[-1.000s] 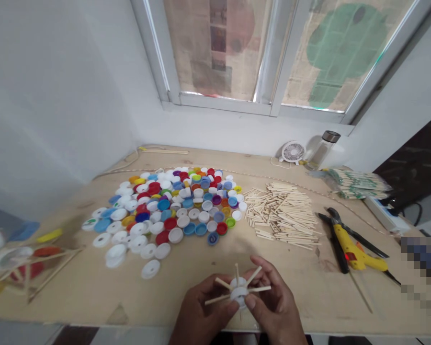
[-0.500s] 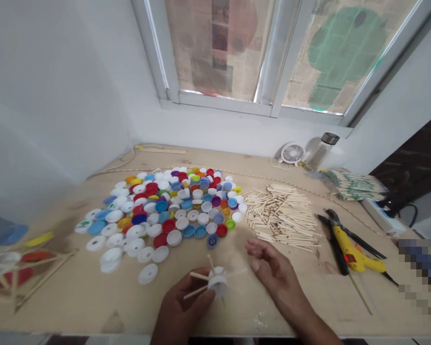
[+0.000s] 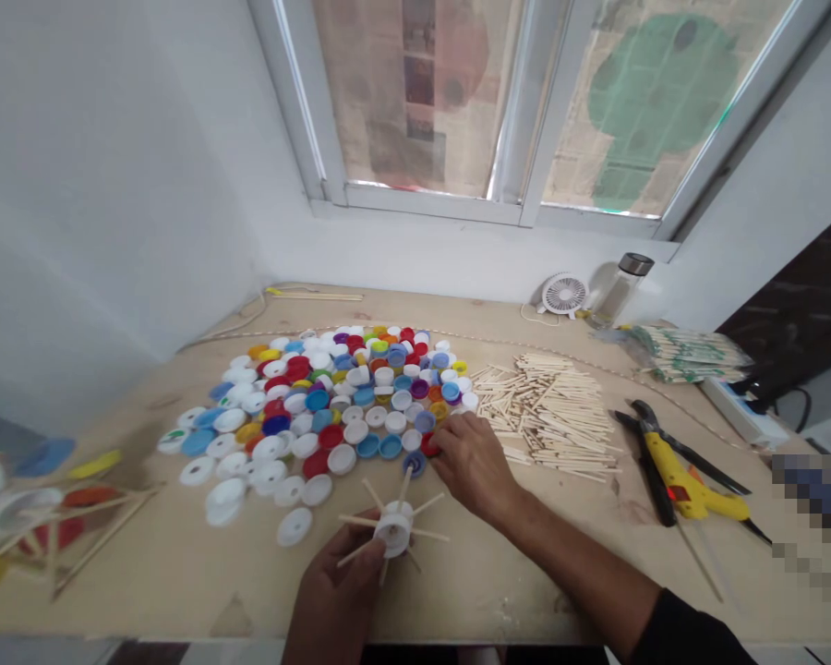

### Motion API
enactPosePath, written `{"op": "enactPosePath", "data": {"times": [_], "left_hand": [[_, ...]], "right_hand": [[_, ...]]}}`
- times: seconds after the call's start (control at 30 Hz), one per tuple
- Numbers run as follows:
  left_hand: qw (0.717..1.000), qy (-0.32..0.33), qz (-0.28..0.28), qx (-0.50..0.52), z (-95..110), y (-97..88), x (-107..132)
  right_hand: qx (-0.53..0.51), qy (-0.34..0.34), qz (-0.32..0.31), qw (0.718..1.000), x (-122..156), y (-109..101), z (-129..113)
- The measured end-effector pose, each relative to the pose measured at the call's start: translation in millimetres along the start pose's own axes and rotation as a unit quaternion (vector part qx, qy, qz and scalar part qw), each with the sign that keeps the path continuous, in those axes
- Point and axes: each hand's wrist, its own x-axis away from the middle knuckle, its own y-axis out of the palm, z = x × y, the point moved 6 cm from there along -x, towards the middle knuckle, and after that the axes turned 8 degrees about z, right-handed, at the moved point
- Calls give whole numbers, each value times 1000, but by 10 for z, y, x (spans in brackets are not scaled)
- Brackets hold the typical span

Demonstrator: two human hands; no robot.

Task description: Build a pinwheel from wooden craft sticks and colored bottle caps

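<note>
My left hand (image 3: 339, 582) is closed around the edge of a white bottle cap (image 3: 393, 534). Several thin wooden sticks stand out from that cap all round, like spokes. Up at the near right edge of the cap pile, my right hand (image 3: 475, 466) has its fingers bent down onto a red bottle cap (image 3: 428, 445); its fingertips are partly hidden. Just left of those fingers lies a blue bottle cap (image 3: 414, 464). The pile of bottle caps (image 3: 342, 459) in many colours spreads beyond both hands.
To the right lie a heap of short wooden sticks (image 3: 560, 416), pliers (image 3: 644, 462) and a yellow glue gun (image 3: 685, 485). A small fan (image 3: 564, 296), a bottle (image 3: 623, 291) and a power strip (image 3: 744, 413) stand farther back. Stick-and-cap pieces (image 3: 55, 536) sit at the left.
My right hand has moved forward and left, from open beside the held cap to the red cap at the pile's edge. My left hand has turned the spoked white cap, shifting slightly left.
</note>
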Motion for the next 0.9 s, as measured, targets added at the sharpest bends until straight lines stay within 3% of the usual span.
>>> {"op": "enactPosePath", "data": {"times": [0.3, 0.7, 0.9], "left_hand": [[1000, 2, -6, 11, -4, 5, -12], [999, -14, -18, 46, -12, 12, 50], [1000, 6, -22, 12, -3, 13, 42]], "right_hand": [[44, -10, 12, 999, 278, -217, 139], [33, 10, 19, 999, 479, -317, 296], [17, 25, 24, 999, 559, -370, 286]]}}
